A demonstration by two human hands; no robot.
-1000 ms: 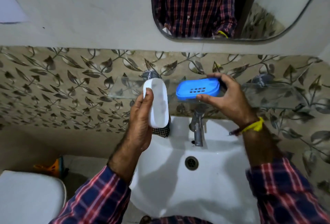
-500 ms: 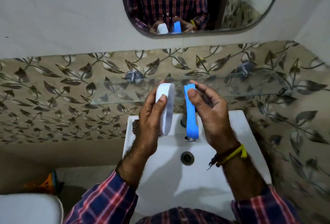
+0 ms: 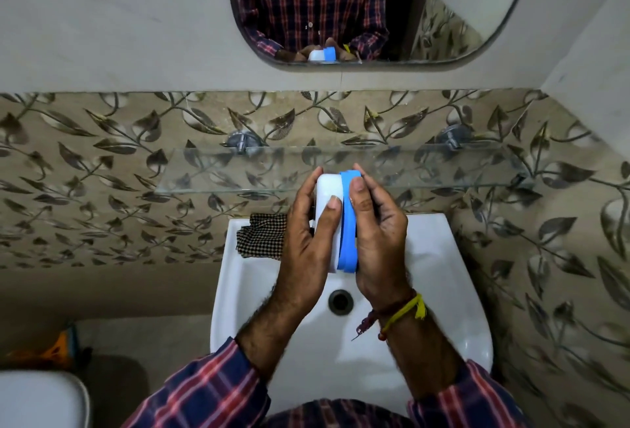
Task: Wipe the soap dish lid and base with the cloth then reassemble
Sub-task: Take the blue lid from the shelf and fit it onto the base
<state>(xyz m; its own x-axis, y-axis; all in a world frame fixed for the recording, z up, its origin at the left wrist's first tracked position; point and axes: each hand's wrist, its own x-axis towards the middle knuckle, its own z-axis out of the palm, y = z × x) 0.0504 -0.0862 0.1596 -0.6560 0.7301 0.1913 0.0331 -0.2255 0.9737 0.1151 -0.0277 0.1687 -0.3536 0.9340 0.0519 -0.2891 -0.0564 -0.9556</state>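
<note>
1. Left hand (image 3: 306, 243): grip closed around the white soap dish part (image 3: 328, 223), thumb lying across its near face, fingers wrapped behind it.
2. Right hand (image 3: 378, 240): grip closed on the blue soap dish part (image 3: 348, 240), thumb pressed on its upper edge, palm backing its right side.
3. The two parts are held on edge, pressed face to face, white on the left and blue on the right, touching along their length. Whether they are fully seated together cannot be told.
4. Position: the joined dish is held in the air above the white sink (image 3: 443, 274), in front of the glass shelf (image 3: 443, 168), and touches neither.
5. Cloth (image 3: 262, 240): a dark checked piece lying on the back left corner of the sink rim, just beside the left hand, held by neither hand.
6. Sink drain (image 3: 340, 301): visible directly below the hands.
7. Right wrist carries a yellow thread band (image 3: 405, 311) with a darker cord beside it.
8. Both forearms wear plaid sleeves (image 3: 211, 390) pushed back from the wrists.
9. Mirror (image 3: 358, 1) above the tiled wall reflects the hands with the white and blue parts together.
</note>
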